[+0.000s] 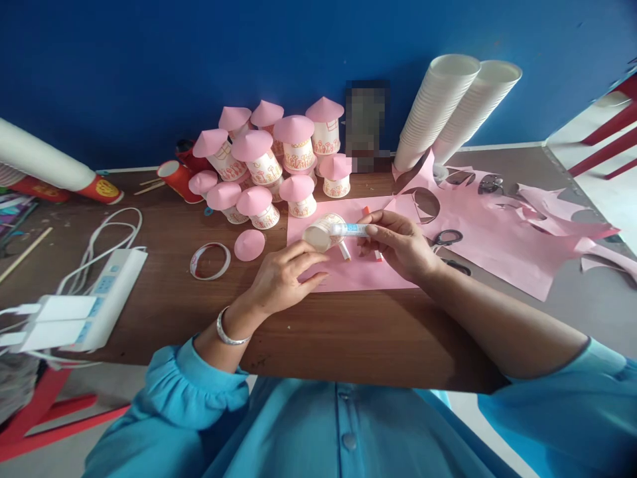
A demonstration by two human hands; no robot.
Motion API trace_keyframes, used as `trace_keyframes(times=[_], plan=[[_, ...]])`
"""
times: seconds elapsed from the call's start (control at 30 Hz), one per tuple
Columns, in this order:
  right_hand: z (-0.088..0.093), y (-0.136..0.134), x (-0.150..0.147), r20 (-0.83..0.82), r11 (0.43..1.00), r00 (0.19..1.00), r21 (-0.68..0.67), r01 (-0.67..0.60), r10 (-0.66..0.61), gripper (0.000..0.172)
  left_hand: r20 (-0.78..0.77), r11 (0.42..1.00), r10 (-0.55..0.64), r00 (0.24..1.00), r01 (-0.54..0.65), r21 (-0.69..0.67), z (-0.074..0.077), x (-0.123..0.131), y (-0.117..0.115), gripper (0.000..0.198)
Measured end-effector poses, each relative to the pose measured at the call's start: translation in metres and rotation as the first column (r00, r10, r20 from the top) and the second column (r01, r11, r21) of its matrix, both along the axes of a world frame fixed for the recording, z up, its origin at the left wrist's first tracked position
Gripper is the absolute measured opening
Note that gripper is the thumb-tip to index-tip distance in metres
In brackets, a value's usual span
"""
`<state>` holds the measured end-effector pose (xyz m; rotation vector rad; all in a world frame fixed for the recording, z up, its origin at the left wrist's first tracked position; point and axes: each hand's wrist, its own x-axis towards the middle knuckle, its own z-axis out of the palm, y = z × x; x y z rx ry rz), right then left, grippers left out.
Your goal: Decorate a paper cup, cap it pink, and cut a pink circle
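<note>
In my right hand (398, 242) is a glue stick (353, 230), pinched between thumb and fingers, its white end pointing left at a paper cup (317, 238). The cup is tipped over, its pale round end facing me and drawn lines on its side. My left hand (288, 275) lies along the near side of the cup, fingers stretched and thumb apart; whether it bears the cup's weight I cannot tell. Beneath them is a pink paper sheet (308, 282) with a short white stick (345, 250) on it. A pink paper cone (249, 245) rests left of the cup.
Several decorated cups with pink cone roofs (294, 129) stand behind. Tall stacks of white cups (438, 99) lean at the wall. Scissors (448, 237) and cut pink paper (478, 232) lie right; a tape roll (210, 261) and a power strip (112, 285) lie left.
</note>
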<state>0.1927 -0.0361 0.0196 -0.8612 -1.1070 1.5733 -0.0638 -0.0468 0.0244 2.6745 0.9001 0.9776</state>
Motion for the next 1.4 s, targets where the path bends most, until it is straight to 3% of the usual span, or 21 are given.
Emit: trace_keyframes(times=[0.13, 0.3, 0.4, 0.53, 0.6, 0.67, 0.77, 0.87, 0.97, 1.13, 1.23, 1.4], plan=[[-0.006, 0.003, 0.000, 0.013, 1.000, 1.000, -0.014, 0.004, -0.004, 0.032, 0.045, 0.995, -0.048, 0.998, 0.044, 0.087, 0.003, 0.000, -0.001, 0.014], [-0.008, 0.007, 0.003, -0.018, 0.998, 0.999, -0.039, 0.039, -0.040, 0.035, -0.022, 0.988, -0.059, 0.998, 0.061, 0.143, 0.009, -0.004, -0.006, 0.011], [-0.009, 0.009, 0.004, -0.023, 0.998, 0.999, -0.043, 0.046, -0.047, 0.038, -0.135, 0.993, -0.076, 0.988, 0.086, 0.075, 0.006, -0.006, -0.007, 0.016], [-0.007, 0.011, 0.007, -0.029, 0.999, 0.998, -0.013, 0.048, -0.048, 0.036, -0.301, 0.994, -0.066, 0.951, 0.037, -0.104, -0.002, -0.005, -0.004, 0.018], [-0.006, 0.011, 0.008, -0.016, 0.999, 0.999, 0.008, 0.038, -0.038, 0.033, -0.219, 0.983, -0.060, 0.974, 0.019, -0.185, -0.003, -0.005, -0.001, 0.011], [-0.005, 0.010, 0.011, 0.011, 0.999, 1.000, 0.033, 0.019, -0.020, 0.031, -0.034, 0.962, -0.021, 0.999, 0.011, -0.274, -0.002, -0.005, 0.001, 0.012], [-0.004, 0.007, 0.012, 0.059, 0.995, 0.996, 0.070, -0.067, 0.063, 0.027, 0.188, 0.887, 0.111, 0.976, -0.012, -0.461, 0.002, -0.005, 0.002, 0.018], [-0.002, 0.003, 0.010, 0.120, 0.985, 0.982, 0.079, -0.153, 0.143, 0.028, 0.206, 0.786, 0.214, 0.955, -0.044, -0.616, 0.004, -0.005, 0.001, 0.021], [0.001, 0.001, 0.006, 0.194, 0.981, 0.970, 0.094, -0.169, 0.149, 0.033, 0.212, 0.741, 0.252, 0.944, -0.047, -0.670, 0.003, -0.003, 0.001, 0.025], [0.001, -0.003, 0.002, 0.349, 0.968, 0.925, 0.139, -0.208, 0.149, 0.036, 0.222, 0.778, 0.239, 0.945, -0.050, -0.626, 0.002, 0.000, 0.000, 0.025], [-0.001, -0.005, 0.002, 0.493, 0.944, 0.869, 0.266, -0.197, 0.042, 0.028, 0.232, 0.815, 0.231, 0.945, -0.057, -0.577, 0.002, 0.000, -0.001, 0.025], [-0.003, -0.009, 0.002, 0.600, 0.787, 0.786, 0.554, -0.271, -0.151, 0.015, 0.235, 0.864, 0.204, 0.950, -0.062, -0.500, 0.000, -0.001, -0.002, 0.023]])
